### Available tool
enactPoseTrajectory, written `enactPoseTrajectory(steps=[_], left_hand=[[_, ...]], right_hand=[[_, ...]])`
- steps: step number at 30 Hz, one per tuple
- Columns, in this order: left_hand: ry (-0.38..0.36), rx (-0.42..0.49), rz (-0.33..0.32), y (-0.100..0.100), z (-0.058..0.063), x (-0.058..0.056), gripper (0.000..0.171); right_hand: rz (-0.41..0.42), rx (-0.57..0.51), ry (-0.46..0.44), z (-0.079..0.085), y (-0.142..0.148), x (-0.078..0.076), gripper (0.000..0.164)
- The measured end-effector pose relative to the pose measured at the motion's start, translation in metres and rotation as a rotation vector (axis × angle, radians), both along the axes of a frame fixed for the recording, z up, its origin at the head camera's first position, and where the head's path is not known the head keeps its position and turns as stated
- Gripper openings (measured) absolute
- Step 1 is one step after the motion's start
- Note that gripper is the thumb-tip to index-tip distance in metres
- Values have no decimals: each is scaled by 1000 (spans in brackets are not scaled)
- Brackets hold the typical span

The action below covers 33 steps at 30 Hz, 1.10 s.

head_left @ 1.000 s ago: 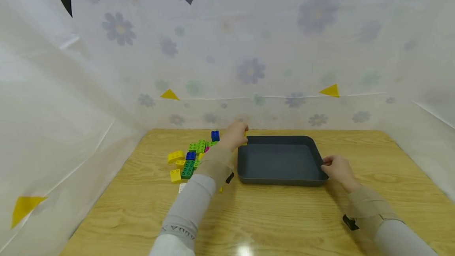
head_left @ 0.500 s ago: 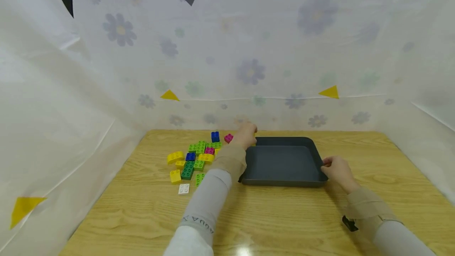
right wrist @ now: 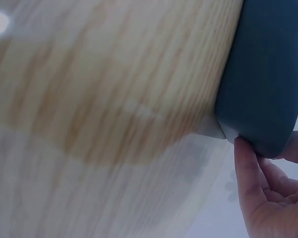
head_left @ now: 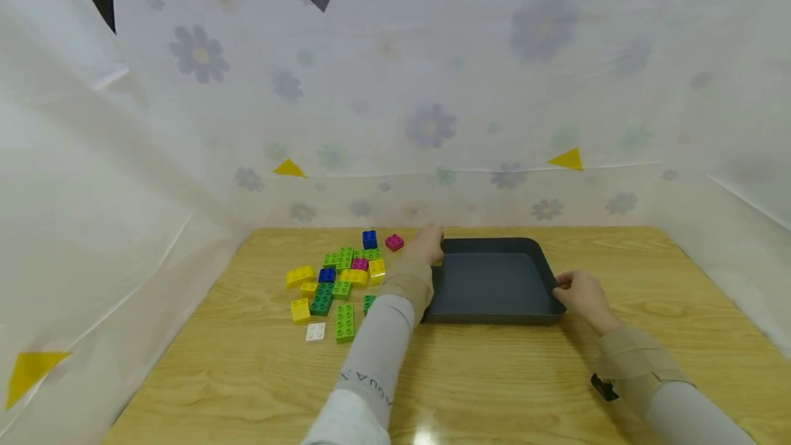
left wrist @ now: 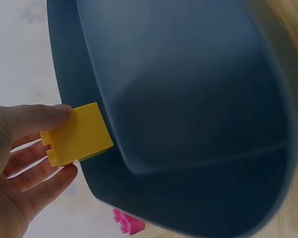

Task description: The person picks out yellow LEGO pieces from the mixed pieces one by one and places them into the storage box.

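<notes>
My left hand (head_left: 426, 246) is over the far left corner of a dark grey rectangular tray (head_left: 494, 283). In the left wrist view it pinches a yellow toy building brick (left wrist: 82, 133) between thumb and fingers, with the studs towards the palm. The brick is just inside the tray's rim; whether it touches the tray I cannot tell. At the tray's near right corner, my right hand (head_left: 587, 299) holds the edge; in the right wrist view the fingertips (right wrist: 242, 148) are against the tray's outer wall and the thumb is over the rim.
Left of the tray, loose bricks in several colours lie on the wooden table (head_left: 507, 376), among them a white brick (head_left: 315, 332), a long light green brick (head_left: 345, 323) and a pink brick (head_left: 394, 242). A floral sheet (head_left: 432, 126) hangs behind the table.
My left hand has moved right and lower with the yellow brick, from the tray's left rim to over its corner. More bricks are uncovered behind the arm. The right hand keeps its hold.
</notes>
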<state>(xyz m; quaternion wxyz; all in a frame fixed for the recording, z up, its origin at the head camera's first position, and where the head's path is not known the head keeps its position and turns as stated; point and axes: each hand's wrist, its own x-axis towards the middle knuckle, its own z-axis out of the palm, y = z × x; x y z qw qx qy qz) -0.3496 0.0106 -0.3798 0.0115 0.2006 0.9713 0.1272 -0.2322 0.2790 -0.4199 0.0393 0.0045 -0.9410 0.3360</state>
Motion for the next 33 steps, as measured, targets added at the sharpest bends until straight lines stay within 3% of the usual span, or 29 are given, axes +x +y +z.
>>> enactPoseTrajectory(steps=[8, 13, 15, 22, 25, 29, 31, 33], left_hand=[[-77, 52, 96, -4, -2, 5, 23], [-109, 63, 111, -5, -1, 6, 21], [-107, 62, 114, -4, -3, 5, 20], [4, -5, 103, 1, -14, -2, 11], [-17, -7, 121, 3, -17, -7, 9], [-1, -17, 134, 9, -33, -22, 13], [81, 3, 107, 11, -65, -49, 13], [90, 9, 102, 11, -81, -64, 13]], right_hand=[[-8, 3, 24, -2, -1, -2, 29], [-9, 10, 22, -1, -1, -2, 29], [-10, 14, 26, -1, -1, -2, 29], [-6, 9, 29, -2, -3, -3, 29], [-5, 2, 25, -2, -4, -2, 29], [-8, -5, 22, -3, -3, -2, 30], [-10, -2, 27, -4, -2, -3, 30], [-10, 5, 34, -4, -2, -4, 29]])
